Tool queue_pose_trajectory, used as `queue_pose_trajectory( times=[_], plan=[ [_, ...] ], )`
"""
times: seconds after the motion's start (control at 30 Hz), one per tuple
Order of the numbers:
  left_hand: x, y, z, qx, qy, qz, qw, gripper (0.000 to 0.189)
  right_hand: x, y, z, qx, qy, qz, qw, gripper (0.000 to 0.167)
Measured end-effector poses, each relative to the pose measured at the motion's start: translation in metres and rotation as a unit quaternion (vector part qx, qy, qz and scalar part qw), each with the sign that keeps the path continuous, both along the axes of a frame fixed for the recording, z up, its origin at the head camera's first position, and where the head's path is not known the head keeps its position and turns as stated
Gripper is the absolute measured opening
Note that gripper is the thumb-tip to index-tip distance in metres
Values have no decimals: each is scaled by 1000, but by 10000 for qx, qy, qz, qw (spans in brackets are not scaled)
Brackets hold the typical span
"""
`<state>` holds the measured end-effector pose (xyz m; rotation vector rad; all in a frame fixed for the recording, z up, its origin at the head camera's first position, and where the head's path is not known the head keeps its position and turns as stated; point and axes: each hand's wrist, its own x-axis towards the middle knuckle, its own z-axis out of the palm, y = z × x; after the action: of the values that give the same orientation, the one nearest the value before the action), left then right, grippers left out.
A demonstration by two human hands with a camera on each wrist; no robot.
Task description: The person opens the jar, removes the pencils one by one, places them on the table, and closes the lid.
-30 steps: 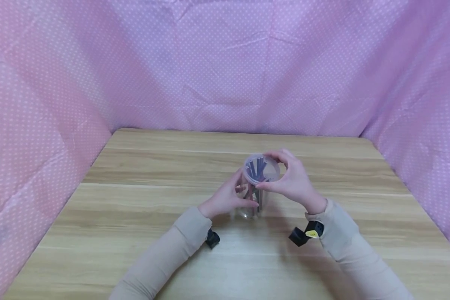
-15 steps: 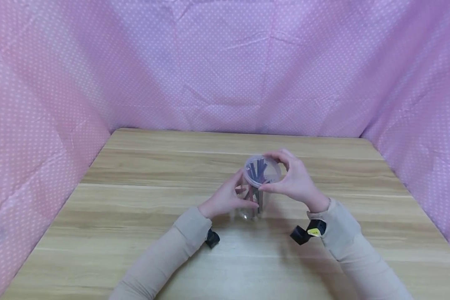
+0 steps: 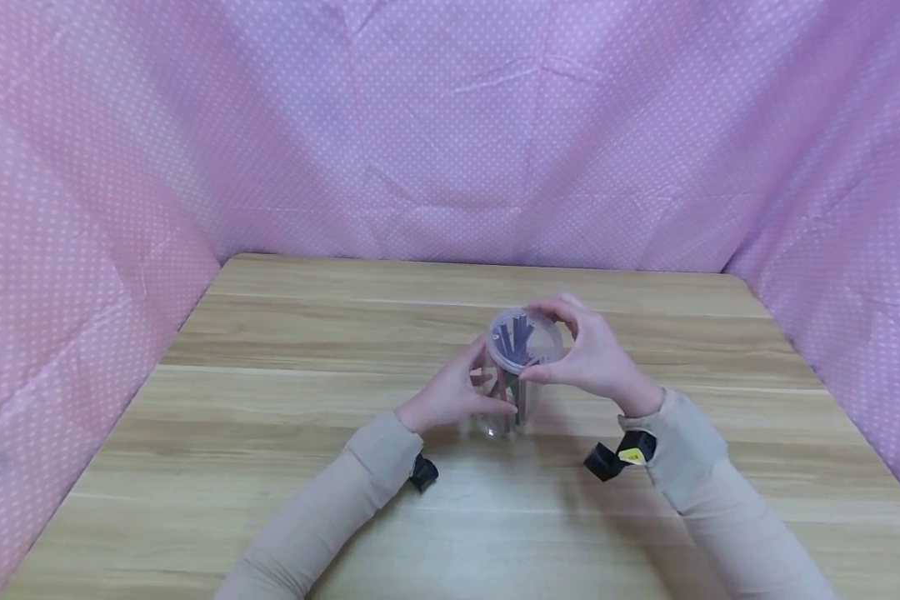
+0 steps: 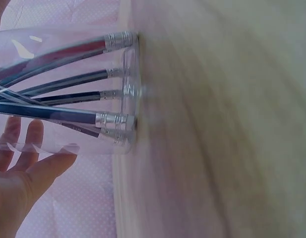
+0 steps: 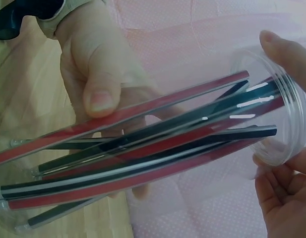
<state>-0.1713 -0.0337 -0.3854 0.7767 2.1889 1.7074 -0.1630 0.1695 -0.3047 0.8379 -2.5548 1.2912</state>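
Observation:
A clear plastic jar (image 3: pixel 497 427) stands upright on the table in the head view, with its clear round lid (image 3: pixel 543 337) on top. Inside are several red and dark striped pencils (image 5: pixel 143 157); their metal-banded eraser ends (image 4: pixel 110 120) point down to the jar's base in the left wrist view. My left hand (image 3: pixel 450 398) grips the jar's side, thumb in front and fingers behind. With thumb and fingers spread round the rim, my right hand (image 3: pixel 596 360) holds the lid from the right. Whether the lid is loose on the jar I cannot tell.
The wood-grain table (image 3: pixel 270 333) extends round the jar on all sides. Pink dotted cloth (image 3: pixel 450 125) hangs behind it and at both sides. Each sleeved wrist carries a small black camera (image 3: pixel 422 472).
My right hand and wrist have shifted slightly to the right and turned a little at the lid's rim. The left hand and the jar stay almost still.

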Motion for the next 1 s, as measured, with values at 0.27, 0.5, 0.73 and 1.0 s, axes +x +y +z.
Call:
queue_pose_trajectory(
  times=[0.27,0.5,0.73,1.0],
  plan=[
    [2,-2,-1,-113,38,-127,9998,106,-4,5,-2,-332,-170,794,9961,75],
    [-1,-1,0,-79,27,-152,9998,105,-11,8,-4,-710,-229,1323,9884,78],
    [-3,0,-1,10,62,-215,9997,101,-16,10,-8,-938,-234,1594,9825,79],
    [-2,-1,-2,43,79,-206,9997,98,-19,11,-7,-982,-390,1871,9766,79]
  ],
)
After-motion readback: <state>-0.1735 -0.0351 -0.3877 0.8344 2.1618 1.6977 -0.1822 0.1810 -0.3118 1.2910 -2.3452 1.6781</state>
